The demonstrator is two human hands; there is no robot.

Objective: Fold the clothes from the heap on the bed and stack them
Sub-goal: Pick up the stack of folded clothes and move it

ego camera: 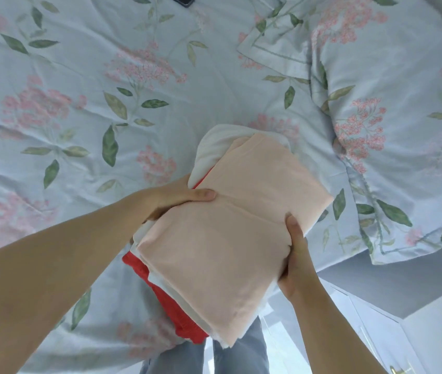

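She stands at the edge of the bed [84, 76] with the whole stack [222, 238] clasped between her two hands. The left hand [171, 201] grips its left side, thumb laid flat across the top and fingers tucked out of sight beneath. The right hand [298, 255] clamps the opposite edge the same way, thumb on top and palm against the side. Between the hands, a peach garment [236, 206] lies uppermost, folded into a neat oblong. A white garment [213, 147] pokes out past its far end, beyond both hands, and a red garment [160, 290] shows lower in the pile, below the left wrist. The near end of the stack hangs out over her legs, so it looks lifted clear of the bed, though I cannot tell whether the far end touches the cover.

No loose heap shows anywhere ahead of the hands, only the flowered cover and, off beyond the right hand, a pillow [392, 103]. I judge the folding done, or nearly so, and the stack being carried or squared up. The next move calls for an even squeeze from both sides and a level set-down, since the layers are offset and the slippery top piece could slide off.
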